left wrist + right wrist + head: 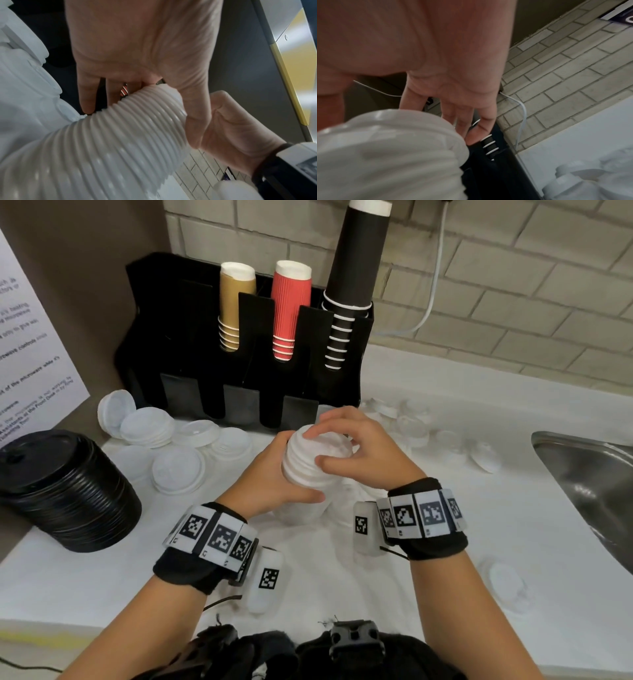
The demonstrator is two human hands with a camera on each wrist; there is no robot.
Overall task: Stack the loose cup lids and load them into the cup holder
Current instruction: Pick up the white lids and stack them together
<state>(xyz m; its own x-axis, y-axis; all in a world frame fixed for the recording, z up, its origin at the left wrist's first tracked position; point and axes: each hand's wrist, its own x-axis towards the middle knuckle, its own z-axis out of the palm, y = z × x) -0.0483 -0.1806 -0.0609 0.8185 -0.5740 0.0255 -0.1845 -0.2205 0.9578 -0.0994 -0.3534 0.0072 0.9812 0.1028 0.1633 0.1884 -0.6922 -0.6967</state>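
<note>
Close in front of me, above the white worktop (479, 508), I hold a ribbed stack of white plastic cup lids (313, 460) between both grips. My left hand (270, 484) wraps round its lower side, thumb across the ribs. My right hand (359, 446) curls over its top end, fingers (471, 121) down the far side and thumb pressing the rim. To my left sits a tall stack of black plastic lids (68, 491), touching the worktop. Beyond it lie loose white plastic lids (178, 460), scattered, some overlapping; more loose ones (414, 422) lie to the right, near the steel sink (589, 467). Farthest back, against the brick wall, stands the black slotted cup holder (191, 337) with gold, red and black paper cups upside down in its upper slots.
</note>
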